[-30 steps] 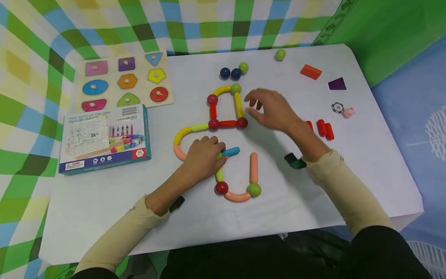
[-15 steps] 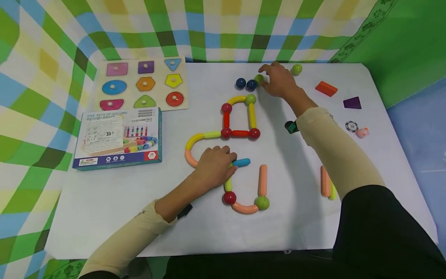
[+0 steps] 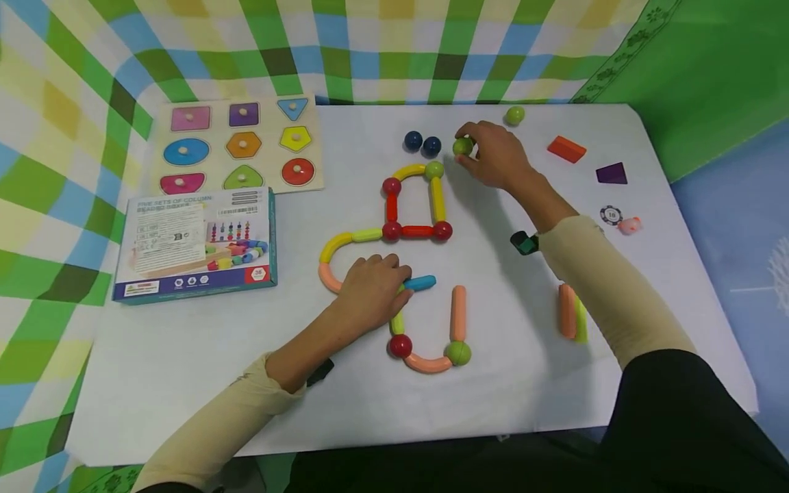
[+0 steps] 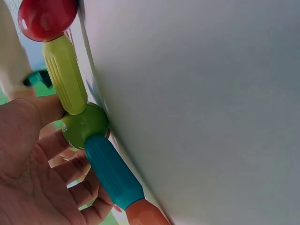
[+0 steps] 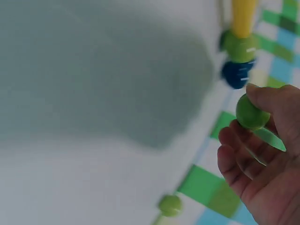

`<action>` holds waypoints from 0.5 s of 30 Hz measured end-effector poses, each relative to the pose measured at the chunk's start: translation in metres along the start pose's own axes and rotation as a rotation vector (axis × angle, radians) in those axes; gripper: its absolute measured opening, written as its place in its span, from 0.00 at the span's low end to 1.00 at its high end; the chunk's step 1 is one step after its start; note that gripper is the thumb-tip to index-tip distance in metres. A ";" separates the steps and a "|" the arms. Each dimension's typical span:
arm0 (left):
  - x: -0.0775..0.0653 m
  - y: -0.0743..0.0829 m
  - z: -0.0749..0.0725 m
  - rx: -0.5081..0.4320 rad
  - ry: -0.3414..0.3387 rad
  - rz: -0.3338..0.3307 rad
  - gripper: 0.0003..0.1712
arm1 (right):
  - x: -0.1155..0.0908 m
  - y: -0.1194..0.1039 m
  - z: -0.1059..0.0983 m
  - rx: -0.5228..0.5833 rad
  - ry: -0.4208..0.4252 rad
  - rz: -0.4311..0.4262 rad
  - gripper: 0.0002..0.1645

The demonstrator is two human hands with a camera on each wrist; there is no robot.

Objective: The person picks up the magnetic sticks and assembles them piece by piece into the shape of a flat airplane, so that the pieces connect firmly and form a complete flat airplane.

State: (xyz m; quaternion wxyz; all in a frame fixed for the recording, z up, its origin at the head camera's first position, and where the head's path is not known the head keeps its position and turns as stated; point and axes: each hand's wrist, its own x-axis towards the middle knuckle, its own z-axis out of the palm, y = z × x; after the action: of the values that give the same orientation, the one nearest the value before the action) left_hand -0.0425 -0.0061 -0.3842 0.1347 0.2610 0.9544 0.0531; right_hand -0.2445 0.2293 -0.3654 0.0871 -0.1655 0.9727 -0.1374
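My right hand pinches a green ball between thumb and fingers, just right of two dark blue balls. My left hand holds another green ball with thumb and fingers around it. A yellow-green rod and a blue rod join that ball in the left wrist view. From there the chain of rods and balls curves up to a red-and-yellow loop and down to a curved pink rod, which ends at a green ball bearing a straight pink rod.
A shape puzzle board and a box lie at the left. Another green ball is at the back. An orange block, purple block, chip and pink toy lie right. Loose rods lie by my right sleeve.
My right hand has reached from beside the loop to the back, taken hold of the green ball and drawn it away from the blue balls. The left hand stays on its ball.
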 end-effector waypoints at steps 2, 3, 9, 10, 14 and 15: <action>0.000 0.001 -0.001 -0.003 0.000 -0.001 0.27 | -0.026 -0.004 -0.005 0.013 0.014 -0.072 0.27; 0.000 0.001 -0.001 -0.006 0.002 0.000 0.27 | -0.039 -0.007 -0.006 0.022 0.011 -0.114 0.27; -0.003 -0.001 -0.002 -0.035 0.033 -0.004 0.27 | -0.111 -0.025 0.015 0.146 -0.123 -0.320 0.26; -0.003 -0.001 -0.001 -0.041 0.039 -0.002 0.27 | -0.119 -0.028 0.022 0.169 -0.152 -0.324 0.26; -0.003 0.000 -0.001 -0.051 0.056 0.009 0.26 | -0.141 -0.034 0.045 0.247 -0.223 -0.302 0.26; -0.003 0.000 -0.001 -0.051 0.057 0.012 0.26 | -0.144 -0.035 0.049 0.265 -0.231 -0.299 0.25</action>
State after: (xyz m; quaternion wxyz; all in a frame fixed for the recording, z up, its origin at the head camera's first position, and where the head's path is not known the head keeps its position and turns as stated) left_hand -0.0401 -0.0076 -0.3827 0.1139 0.2617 0.9545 0.0859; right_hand -0.0898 0.2357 -0.3833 0.1974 -0.3095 0.8944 -0.2555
